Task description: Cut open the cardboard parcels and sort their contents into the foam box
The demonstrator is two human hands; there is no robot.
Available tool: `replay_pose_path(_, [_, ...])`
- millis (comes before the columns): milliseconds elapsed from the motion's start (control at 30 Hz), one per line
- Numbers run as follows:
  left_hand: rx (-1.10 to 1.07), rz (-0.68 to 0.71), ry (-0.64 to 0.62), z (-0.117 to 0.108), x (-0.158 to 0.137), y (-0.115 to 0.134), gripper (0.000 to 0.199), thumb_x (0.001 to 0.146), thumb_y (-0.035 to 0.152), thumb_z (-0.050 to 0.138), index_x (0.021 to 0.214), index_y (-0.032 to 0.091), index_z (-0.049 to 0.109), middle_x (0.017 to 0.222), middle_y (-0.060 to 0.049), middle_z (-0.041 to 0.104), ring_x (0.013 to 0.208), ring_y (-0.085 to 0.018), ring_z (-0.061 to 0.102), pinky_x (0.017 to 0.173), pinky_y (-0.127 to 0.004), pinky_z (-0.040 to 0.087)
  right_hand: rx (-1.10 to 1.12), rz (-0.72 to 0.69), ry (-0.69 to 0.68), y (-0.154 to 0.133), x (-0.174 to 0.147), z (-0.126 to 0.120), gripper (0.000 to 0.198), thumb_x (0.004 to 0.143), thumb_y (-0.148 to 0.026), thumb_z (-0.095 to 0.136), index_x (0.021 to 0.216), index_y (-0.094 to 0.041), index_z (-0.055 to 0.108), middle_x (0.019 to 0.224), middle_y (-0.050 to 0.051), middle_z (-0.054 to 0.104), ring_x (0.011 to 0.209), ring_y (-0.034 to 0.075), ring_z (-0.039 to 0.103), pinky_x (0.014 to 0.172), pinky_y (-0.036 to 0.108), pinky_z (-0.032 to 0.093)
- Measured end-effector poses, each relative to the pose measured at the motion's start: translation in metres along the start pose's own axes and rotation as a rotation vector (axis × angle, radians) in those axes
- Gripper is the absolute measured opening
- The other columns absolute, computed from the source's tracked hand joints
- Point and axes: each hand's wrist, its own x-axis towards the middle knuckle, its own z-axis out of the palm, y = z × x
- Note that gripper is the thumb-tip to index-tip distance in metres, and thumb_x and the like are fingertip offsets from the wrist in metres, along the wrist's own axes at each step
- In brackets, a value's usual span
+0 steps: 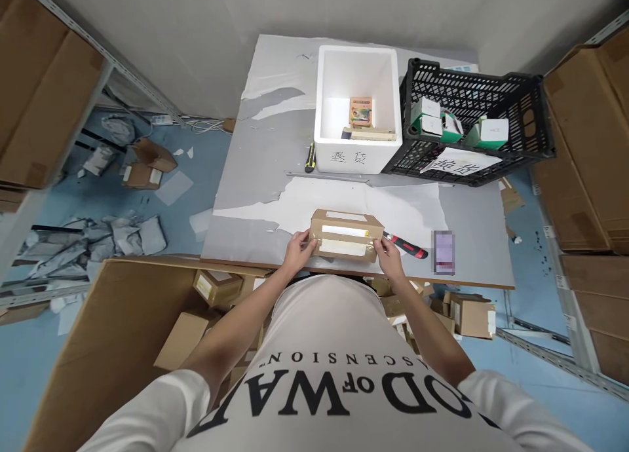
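Steady the cardboard box (346, 234) level, left hand (298, 251) and right hand (388, 256) gripping its ends, minding the utility knife (411, 247) at its right.

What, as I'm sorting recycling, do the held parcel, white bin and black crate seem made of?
Parcel: apparently matte cardboard, given folded edges. White bin: probably matte foam, given thick walls. Black crate: likely low-sheen plastic, given moulded lattice.

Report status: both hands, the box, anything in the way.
Left hand, right hand gripping opposite ends of cardboard box. White labels showing. Possible obstruction: red-black tool beside right hand.
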Motion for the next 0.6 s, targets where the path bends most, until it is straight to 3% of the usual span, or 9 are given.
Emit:
replay_pose_path(133, [-0.003,-0.095,0.075,0.009,0.006,0.002,0.046,0.083,0.049,0.056,0.116,0.017,0.065,0.097,-0.008,0.058,0.084,-0.017,0.06,0.079,-0.032,0.052,-0.052,0.053,-0.002,-0.004,0.009,0.002,0.062,0.085,-0.068,0.036,0.104,-0.019,0.069,0.092,0.008,0.069,0.085,0.024,0.061,0.079,0.035,0.046])
replay_pose_path(367, [-0.022,-0.153,0.136,0.017,0.015,0.002,0.047,0.081,0.049,0.059,0.112,0.014,0.066,0.101,-0.01,0.061,0.087,-0.018,0.059,0.086,-0.034,0.048,0.068,0.145,-0.01,0.003,0.027,0.011,0.06,0.082,-0.066,0.045,0.108,-0.017,0.068,0.103,0.01,0.071,0.092,0.024,0.062,0.082,0.034,0.046])
replay_pose_path(600, [-0.019,-0.159,0.168,0.021,0.023,-0.002,0.045,0.08,0.046,0.061,0.111,0.015,0.066,0.098,-0.009,0.063,0.084,-0.018,0.058,0.085,-0.034,0.047,0.052,0.137,-0.032,0.007,0.038,0.013,0.065,0.08,-0.068,0.045,0.11,-0.016,0.067,0.107,0.011,0.069,0.093,0.025,0.061,0.085,0.036,0.045])
